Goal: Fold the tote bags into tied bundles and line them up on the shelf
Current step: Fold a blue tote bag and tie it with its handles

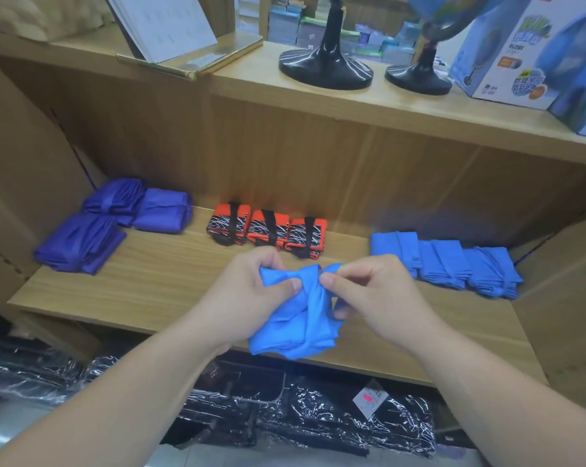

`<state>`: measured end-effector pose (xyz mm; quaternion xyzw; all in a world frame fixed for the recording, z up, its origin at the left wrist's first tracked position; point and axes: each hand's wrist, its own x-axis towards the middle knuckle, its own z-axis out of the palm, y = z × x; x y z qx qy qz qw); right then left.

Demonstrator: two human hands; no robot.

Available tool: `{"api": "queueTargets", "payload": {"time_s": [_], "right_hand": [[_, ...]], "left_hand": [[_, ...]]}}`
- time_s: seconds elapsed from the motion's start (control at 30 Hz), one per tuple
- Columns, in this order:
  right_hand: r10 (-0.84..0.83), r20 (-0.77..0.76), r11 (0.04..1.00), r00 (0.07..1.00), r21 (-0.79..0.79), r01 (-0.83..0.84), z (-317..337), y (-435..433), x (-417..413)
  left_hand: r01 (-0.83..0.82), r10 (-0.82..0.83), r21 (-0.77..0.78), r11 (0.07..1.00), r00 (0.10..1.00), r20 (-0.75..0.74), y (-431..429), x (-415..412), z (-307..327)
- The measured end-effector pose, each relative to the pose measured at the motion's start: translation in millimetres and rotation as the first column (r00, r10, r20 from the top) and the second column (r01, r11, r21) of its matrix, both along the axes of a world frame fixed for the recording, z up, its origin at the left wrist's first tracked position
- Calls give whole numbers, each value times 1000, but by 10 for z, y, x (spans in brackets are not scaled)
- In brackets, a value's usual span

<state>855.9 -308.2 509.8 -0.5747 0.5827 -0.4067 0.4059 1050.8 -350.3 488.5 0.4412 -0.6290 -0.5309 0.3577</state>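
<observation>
Head view. We see the wooden shelf carrying three groups of finished bundles: purple bundles at the left, orange-and-black bundles at the middle back, and light blue bundles at the right. In front of them, over the shelf's front edge, is the blue tote bag, folded into a thick pad and cinched near its top by its own strap. Whether the bag touches the board we cannot tell.

Our left hand grips the bag's upper left part, its thumb pressed on the cloth beside the cinch. Our right hand pinches the strap's free end. The fingers of both hands are clamped on fabric.

We judge the step in hand to be tying the knot. To do it well, we pin the folded layers with the left thumb so that they do not slide, then draw the strap end snug with the right hand — firmly, without a jerk — and seat the knot at the pad's middle. The bundle then belongs at the near end of the light blue row — touching its neighbour, with edges level.
</observation>
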Motion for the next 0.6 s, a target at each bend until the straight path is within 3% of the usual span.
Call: {"api": "queueTargets", "payload": {"time_s": [0.1,0.17,0.27,0.4,0.6], "right_hand": [[151,-238,984,959,-55,-169,-28,24,-38],[218,-68,976,974,38,-215,-1,2,-114],[163,208,984,964,41,-175,25,-37,-225],[86,332,996,939,-33,-79,-68,-53,-178],[70,550,987,832,85,-138,-217,-18,-6]], "left_hand": [[83,-70,-129,988,992,104,4,-34,39],[106,-91,-133,986,989,113,31,-50,57],[102,-100,14,995,988,-114,47,-50,60],[153,-84,158,976,923,-375,86,-76,30],[172,-11,267,948,858,-514,119,-102,40]]}}
